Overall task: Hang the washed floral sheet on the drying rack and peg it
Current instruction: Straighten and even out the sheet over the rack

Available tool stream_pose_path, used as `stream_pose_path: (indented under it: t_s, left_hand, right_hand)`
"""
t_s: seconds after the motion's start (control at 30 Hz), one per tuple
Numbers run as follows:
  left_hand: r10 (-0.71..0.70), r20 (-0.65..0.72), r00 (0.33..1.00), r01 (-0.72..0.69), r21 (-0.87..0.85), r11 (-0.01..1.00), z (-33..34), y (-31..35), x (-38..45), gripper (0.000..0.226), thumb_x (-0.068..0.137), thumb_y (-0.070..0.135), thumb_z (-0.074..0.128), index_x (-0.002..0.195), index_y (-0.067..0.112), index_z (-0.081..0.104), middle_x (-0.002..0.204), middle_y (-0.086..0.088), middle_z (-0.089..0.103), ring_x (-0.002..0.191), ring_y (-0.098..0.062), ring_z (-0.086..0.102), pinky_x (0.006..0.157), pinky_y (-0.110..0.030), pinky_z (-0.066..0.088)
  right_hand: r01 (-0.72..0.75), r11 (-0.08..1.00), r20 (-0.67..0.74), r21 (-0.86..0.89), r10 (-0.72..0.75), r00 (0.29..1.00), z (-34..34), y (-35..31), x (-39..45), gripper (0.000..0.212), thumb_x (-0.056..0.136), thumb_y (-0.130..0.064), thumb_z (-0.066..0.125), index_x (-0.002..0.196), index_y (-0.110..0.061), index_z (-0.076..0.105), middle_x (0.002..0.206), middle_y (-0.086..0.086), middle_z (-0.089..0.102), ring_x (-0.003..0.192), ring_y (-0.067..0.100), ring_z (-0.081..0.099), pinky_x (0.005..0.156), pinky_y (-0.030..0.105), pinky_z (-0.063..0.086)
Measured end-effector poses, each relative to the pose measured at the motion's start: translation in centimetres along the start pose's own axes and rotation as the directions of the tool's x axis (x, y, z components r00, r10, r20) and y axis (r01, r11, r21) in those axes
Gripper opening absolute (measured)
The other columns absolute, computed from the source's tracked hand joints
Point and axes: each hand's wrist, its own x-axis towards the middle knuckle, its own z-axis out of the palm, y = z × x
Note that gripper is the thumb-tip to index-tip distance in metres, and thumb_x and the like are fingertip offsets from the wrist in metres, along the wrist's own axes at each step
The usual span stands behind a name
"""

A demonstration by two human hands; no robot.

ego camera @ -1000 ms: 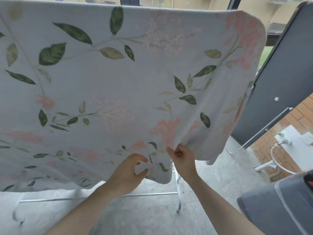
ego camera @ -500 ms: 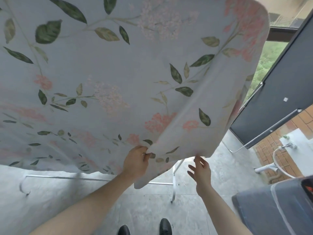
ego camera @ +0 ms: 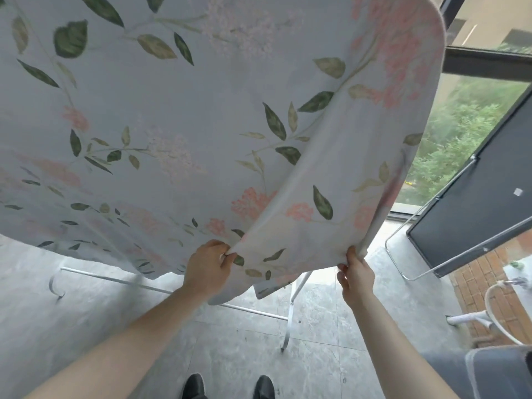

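Head view, sheet: the floral sheet is seen draped high over the drying rack, whose top is hidden by the cloth; only white legs and a floor bar are shown beneath the hem.
Head view, left hand: the left hand is closed on the lower hem near its middle, a fold of cloth being pinched between thumb and curled fingers.
Head view, right hand: the right hand is held at the lower right corner, the edge being nipped between thumb and fingertips, the other fingers only loosely bent.
Head view, cloth between the hands: a long ridge is raised from the left hand's grip up toward the top right, and the hem is stretched between the two grips.
Head view, surroundings: a dark panel in a metal frame is leaned at the right, a window with greenery is seen behind, and two dark shoes are seen on the grey tiled floor.
Progress, done: the sheet is judged to be already hung over the rack.
Progress, in hand: the lower edge appears to be being spread and straightened.
Progress, left: no pegs are visible anywhere, so pegging is judged not yet done; whether the far side hangs evenly cannot be told.
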Motion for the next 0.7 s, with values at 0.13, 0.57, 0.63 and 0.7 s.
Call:
stream_pose_path:
  t_s: [0.13,0.57,0.63,0.7]
  left_hand:
    - [-0.030,-0.030,0.999,0.030,0.023,0.999,1.4,0.9,-0.4,0.014,0.095,0.029,0.069,0.093,0.018,0.078,0.102,0.002,0.070,0.091,-0.026,0.066,0.080,-0.039,0.055]
    - [0.310,-0.448,0.839,-0.341,0.012,0.940,-10.1,12.6,1.4,0.049,0.081,0.013,0.076,0.128,0.015,0.062,0.135,-0.005,0.054,0.125,-0.024,0.054,0.103,-0.049,0.047]
    - [0.409,-0.544,0.732,-0.411,0.125,0.903,-14.8,16.7,3.0,0.056,0.081,0.019,0.075,0.134,0.011,0.059,0.141,-0.011,0.051,0.130,-0.029,0.049,0.107,-0.047,0.041]
    - [0.475,-0.590,0.653,-0.421,0.239,0.875,-18.8,20.0,5.0,0.064,0.082,0.028,0.073,0.141,0.011,0.055,0.147,-0.012,0.046,0.137,-0.030,0.044,0.110,-0.045,0.037]
  right_hand:
    - [0.040,0.997,-0.033,-0.063,-0.042,0.999,0.0,0.4,0.8,0.022,0.100,-0.035,0.067,0.105,-0.014,0.063,0.092,0.002,0.069,0.073,0.014,0.070,0.067,0.031,0.052]
    - [-0.131,0.969,-0.100,-0.208,0.112,0.989,-2.6,6.7,5.7,0.022,0.099,-0.036,0.069,0.101,-0.014,0.066,0.096,0.003,0.072,0.053,0.006,0.071,0.064,0.029,0.050]
    - [-0.153,0.955,-0.106,-0.256,0.130,0.986,-2.7,7.5,6.6,0.025,0.098,-0.036,0.070,0.103,-0.011,0.068,0.093,0.004,0.072,0.051,0.007,0.070,0.060,0.029,0.050]
    - [-0.184,0.934,-0.123,-0.306,0.153,0.981,-2.9,8.2,7.3,0.027,0.097,-0.036,0.071,0.103,-0.010,0.070,0.084,0.005,0.072,0.052,0.011,0.070,0.053,0.028,0.049]
